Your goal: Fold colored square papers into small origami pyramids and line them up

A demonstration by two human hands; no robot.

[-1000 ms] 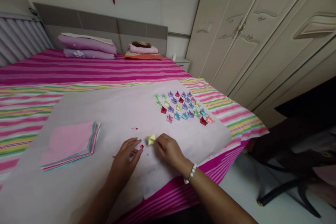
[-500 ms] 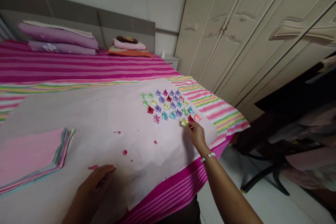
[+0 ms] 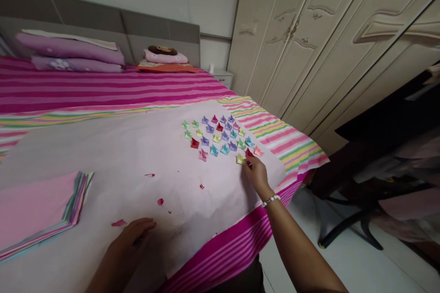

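Note:
Several small folded paper pieces with pointed tips (image 3: 225, 135), in purple, green, blue, red, pink and yellow, stand in loose rows on a large white sheet (image 3: 113, 146). At the near right of the group, my right hand (image 3: 256, 171) is closed, its fingertips pinching the edge of a yellow folded paper piece (image 3: 240, 159). A red folded piece (image 3: 249, 153) sits just beyond those fingers, partly covered by them. My left hand (image 3: 132, 238) rests low over the sheet, fingers loosely bent and apart, with nothing visible in it. Beside it lies a pink paper scrap (image 3: 118, 223).
A stack of coloured paper (image 3: 37, 201) lies at the left. Small red scraps (image 3: 160, 202) dot the sheet. Folded purple bedding (image 3: 72, 52) and a smaller pile (image 3: 167, 57) rest near the headboard. A wardrobe (image 3: 292, 32) stands right; dark clothes (image 3: 385, 114) hang nearer.
The camera view has shifted slightly. My right hand stays at the yellow folded piece, and my left hand has hardly moved over the sheet.

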